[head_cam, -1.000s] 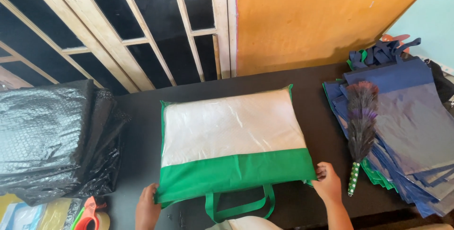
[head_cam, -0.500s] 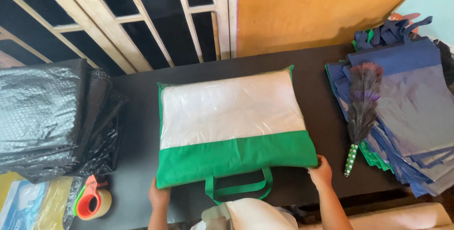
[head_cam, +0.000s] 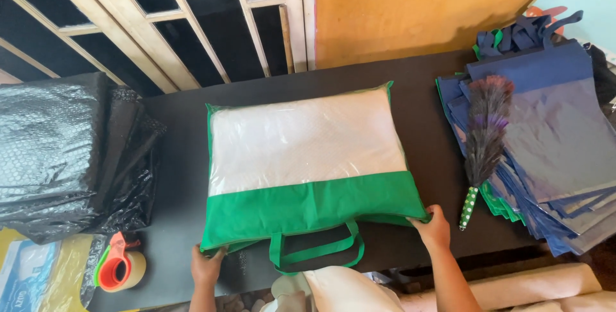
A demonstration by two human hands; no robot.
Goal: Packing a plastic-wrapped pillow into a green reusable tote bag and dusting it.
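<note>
**Both hands on the near corners of the green bag**

My left hand (head_cam: 206,266) pinched the near-left corner of the green-and-clear zip bag (head_cam: 308,171), and my right hand (head_cam: 434,227) gripped its near-right corner. The bag lay flat on the dark table (head_cam: 423,94), long axis left to right, stretching away from my fingers, handles toward me. Blue bags (head_cam: 552,145) were stacked right under a feather duster (head_cam: 484,138); black bubble wrap (head_cam: 58,151) and a tape dispenser (head_cam: 119,268) sat left.
</note>
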